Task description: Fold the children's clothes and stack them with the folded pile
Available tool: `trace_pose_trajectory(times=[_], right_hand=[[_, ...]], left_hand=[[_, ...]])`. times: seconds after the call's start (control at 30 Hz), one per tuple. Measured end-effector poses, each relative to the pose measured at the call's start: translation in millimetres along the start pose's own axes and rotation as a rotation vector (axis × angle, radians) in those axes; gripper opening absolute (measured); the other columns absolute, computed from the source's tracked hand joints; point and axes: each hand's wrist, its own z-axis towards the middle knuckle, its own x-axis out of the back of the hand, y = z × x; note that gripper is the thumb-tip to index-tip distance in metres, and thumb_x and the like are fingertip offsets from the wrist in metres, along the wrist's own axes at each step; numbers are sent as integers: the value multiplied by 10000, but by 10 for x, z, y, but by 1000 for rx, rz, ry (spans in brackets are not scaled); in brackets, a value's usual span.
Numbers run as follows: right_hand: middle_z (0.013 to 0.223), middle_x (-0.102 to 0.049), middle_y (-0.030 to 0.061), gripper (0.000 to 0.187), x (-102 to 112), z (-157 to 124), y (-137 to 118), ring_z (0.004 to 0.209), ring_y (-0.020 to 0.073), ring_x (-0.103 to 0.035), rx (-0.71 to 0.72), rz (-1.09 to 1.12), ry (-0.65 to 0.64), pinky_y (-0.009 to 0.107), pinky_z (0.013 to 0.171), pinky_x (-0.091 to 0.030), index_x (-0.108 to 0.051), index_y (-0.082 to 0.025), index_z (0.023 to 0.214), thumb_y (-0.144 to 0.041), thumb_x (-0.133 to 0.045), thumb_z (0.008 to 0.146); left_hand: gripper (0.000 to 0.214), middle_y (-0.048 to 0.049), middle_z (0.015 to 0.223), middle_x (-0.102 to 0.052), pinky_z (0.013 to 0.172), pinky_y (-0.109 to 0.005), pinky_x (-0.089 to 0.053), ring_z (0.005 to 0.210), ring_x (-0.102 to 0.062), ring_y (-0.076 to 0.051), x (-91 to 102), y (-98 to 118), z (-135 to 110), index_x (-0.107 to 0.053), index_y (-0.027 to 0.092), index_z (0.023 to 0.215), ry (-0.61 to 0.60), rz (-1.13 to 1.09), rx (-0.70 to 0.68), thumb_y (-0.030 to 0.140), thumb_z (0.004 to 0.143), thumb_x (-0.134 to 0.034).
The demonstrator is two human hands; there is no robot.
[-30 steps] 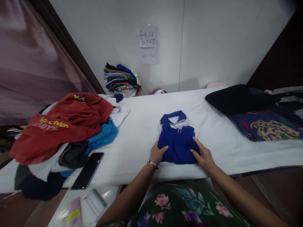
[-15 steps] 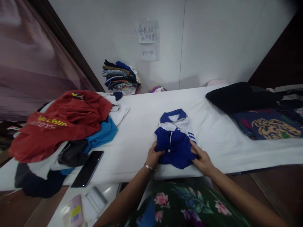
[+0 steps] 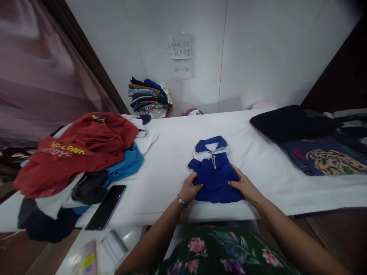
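My left hand (image 3: 189, 189) curls its grip closed on a fold of the blue collared top (image 3: 215, 183), while my right hand (image 3: 243, 185) lies open, flat against the top's other side. The top sits folded at 12 o'clock on the white-covered tabletop (image 3: 174, 172), its zip pull showing at the neck. At 10 o'clock, a red sweatshirt (image 3: 77, 149) heaps over a turquoise shirt (image 3: 126, 162) and dark clothes, and a black phone (image 3: 106, 207) lies beside that pile at 8 o'clock. At 11 o'clock, a stack of folded clothes (image 3: 148, 98) sits against the far wall, near a paper note (image 3: 182, 47). Dark printed garments (image 3: 323, 160) lie at 2 o'clock
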Motion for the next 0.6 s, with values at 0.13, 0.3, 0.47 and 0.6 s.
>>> trace_pose_trajectory(times=[0.13,0.3,0.47,0.6], right_hand=[[1283,-576,39,796,5,-29,-100,1139,251,-557,115,11,72,445,1021,-394,-376,-287,1381,-287,-736,671],[1282,-575,59,797,24,403,-565,1122,268,-565,343,-107,122,433,963,-449,-347,-259,1399,-314,-696,685],[1222,-613,76,847,152,1202,-582,1035,250,-610,217,-231,217,422,889,-498,-282,-220,1428,-305,-666,677],[1173,-637,101,811,330,1471,-225,943,241,-648,-32,-315,244,422,834,-523,-334,-191,1405,-273,-663,668]], left_hand=[[164,-10,815,-634,766,-295,-446,791,-558,-163,69,274,94,-600,154,830,-87,-73,-53,203,681,-647],[375,-34,923,-685,903,-348,-443,921,-600,-218,217,629,776,-658,155,924,-118,-111,-123,166,561,-753],[427,-98,864,-712,840,-386,-505,829,-658,-241,195,304,1467,-661,114,943,72,-289,377,248,553,-772],[439,-142,821,-715,805,-442,-521,776,-669,-265,165,-68,1514,-651,85,972,172,-200,489,326,619,-749]])
